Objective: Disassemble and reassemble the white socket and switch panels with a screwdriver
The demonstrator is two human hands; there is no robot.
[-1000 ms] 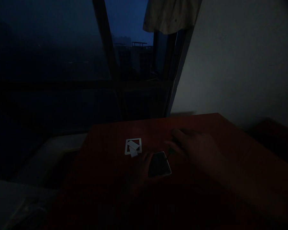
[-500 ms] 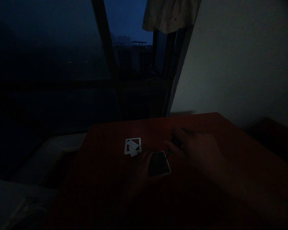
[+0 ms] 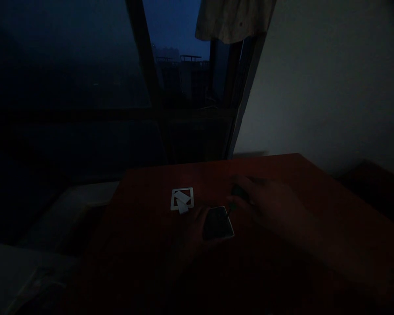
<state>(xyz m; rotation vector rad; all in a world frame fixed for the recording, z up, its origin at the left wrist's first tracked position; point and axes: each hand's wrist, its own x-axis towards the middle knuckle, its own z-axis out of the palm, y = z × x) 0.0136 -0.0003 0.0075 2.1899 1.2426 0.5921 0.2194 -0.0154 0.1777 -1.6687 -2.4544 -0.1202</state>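
The light is very dim. My left hand [image 3: 192,229] is closed around the left and near edges of a square wall switch [image 3: 217,225], dark on its upper face with a pale rim. A screwdriver [image 3: 239,193] with a dark green handle is gripped in my right hand [image 3: 274,203]. Its thin shaft slants down to the switch's right edge; whether the tip sits in a screw cannot be made out. Beyond my left hand lies a white square frame [image 3: 172,200], with two small white rectangular plates [image 3: 182,197] crossed over it.
Everything rests on a reddish-brown table [image 3: 144,188]. Behind it is a dark window [image 3: 180,92] with a short curtain [image 3: 234,22] at the top. A pale wall [image 3: 321,87] rises on the right. Shadow hides the near part of the table.
The screwdriver handle has turned slightly in my right hand, showing more green, and the fingers have shifted a little. My left hand and the switch stay in place.
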